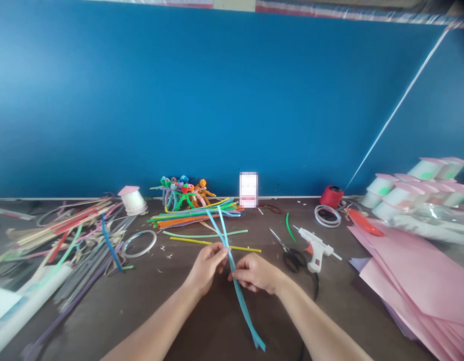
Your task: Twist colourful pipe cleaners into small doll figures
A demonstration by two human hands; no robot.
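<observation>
Two light blue pipe cleaners (pixel 244 308) are held together over the middle of the table, their upper ends spread in a narrow V. My left hand (pixel 210 261) pinches them just below where they part. Slightly lower, my right hand (pixel 255 272) grips the same pair between thumb and fingers. The lower ends run down toward me and split a little at the tip. Beyond my hands lie a yellow pipe cleaner (pixel 190 242) and a pale green pipe cleaner (pixel 205 233). Behind them rests a pile of coloured pipe cleaners (pixel 171 221).
Small pipe-cleaner figures (pixel 184 193) stand by the blue wall. Scissors (pixel 292 256) and a white glue gun (pixel 316 246) lie right, near a red spool (pixel 331 196). Pink sheets (pixel 423 281) and stacked cups (pixel 405 198) fill the far right. Mixed strips (pixel 81 281) cover the left.
</observation>
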